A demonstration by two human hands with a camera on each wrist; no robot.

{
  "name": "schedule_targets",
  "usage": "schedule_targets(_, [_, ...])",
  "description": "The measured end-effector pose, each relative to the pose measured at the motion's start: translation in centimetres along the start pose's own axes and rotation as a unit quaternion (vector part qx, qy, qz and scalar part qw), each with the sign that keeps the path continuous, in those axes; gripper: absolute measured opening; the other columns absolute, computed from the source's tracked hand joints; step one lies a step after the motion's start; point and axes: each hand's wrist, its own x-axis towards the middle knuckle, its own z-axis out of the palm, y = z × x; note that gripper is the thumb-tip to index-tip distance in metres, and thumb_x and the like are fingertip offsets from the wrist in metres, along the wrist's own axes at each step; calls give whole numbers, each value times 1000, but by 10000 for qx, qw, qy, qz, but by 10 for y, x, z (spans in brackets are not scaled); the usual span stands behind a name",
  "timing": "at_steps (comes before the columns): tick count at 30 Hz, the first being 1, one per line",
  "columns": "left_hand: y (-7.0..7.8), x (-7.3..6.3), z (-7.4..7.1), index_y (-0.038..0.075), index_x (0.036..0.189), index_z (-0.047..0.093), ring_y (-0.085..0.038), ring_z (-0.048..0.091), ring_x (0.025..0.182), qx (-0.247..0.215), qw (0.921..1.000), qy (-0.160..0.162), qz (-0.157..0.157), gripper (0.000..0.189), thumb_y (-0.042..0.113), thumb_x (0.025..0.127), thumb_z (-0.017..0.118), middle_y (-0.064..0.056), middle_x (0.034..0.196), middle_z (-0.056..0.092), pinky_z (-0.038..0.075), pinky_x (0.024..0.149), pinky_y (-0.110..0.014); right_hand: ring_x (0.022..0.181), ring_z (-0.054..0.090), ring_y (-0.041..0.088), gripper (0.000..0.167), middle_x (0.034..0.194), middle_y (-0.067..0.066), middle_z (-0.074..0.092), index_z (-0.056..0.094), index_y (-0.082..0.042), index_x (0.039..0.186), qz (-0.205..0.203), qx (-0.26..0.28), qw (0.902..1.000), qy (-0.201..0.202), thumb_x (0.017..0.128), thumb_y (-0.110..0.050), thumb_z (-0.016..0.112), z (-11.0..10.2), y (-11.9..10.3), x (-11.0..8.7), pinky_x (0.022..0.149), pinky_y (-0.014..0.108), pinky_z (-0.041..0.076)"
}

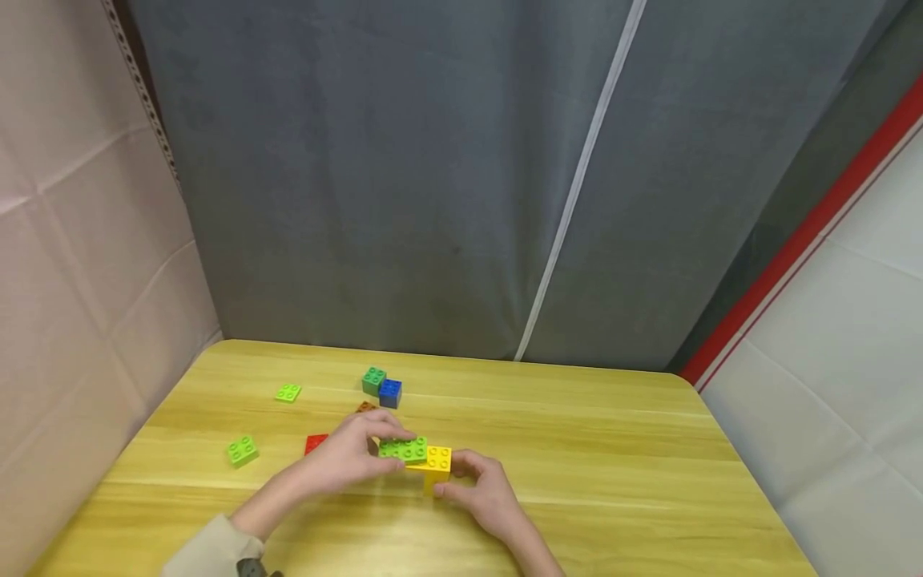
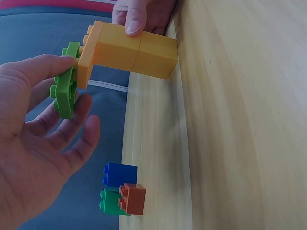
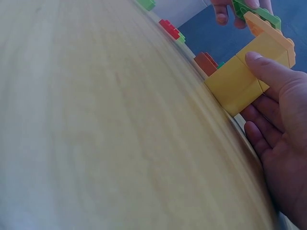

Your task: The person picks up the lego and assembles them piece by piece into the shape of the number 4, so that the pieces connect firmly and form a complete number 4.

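Observation:
My left hand [image 1: 349,455] pinches a flat lime-green toy brick [image 1: 404,452] between thumb and fingers. This green piece is over the left part of a flat yellow brick [image 2: 88,55]; in the left wrist view it is slightly tilted against the yellow studs, and whether it is locked on I cannot tell. Under the flat yellow piece stand two stacked yellow bricks [image 2: 136,51], upright on the table. My right hand [image 1: 485,493] grips this yellow stack from the right, its thumb on the near side.
Behind the hands on the wooden table [image 1: 613,465] stand a green brick [image 1: 373,381], a blue brick [image 1: 390,393] and an orange-brown brick [image 2: 133,198]. A red brick [image 1: 315,443] is partly hidden by the left hand. Two lime bricks, one thin [image 1: 288,393], one taller [image 1: 243,451], lie left.

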Motion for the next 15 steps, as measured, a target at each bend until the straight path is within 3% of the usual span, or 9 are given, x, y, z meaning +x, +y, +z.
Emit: schedule_targets(15, [1, 2, 2, 16, 119, 77, -14, 55, 92, -41, 9998, -10, 179, 33, 19, 87, 84, 7, 110, 63, 54, 68, -26, 106, 64, 19, 34, 111, -4, 72, 73, -14, 118, 36, 4, 10000, 5, 87, -22, 84, -2, 4, 0, 96, 44, 48])
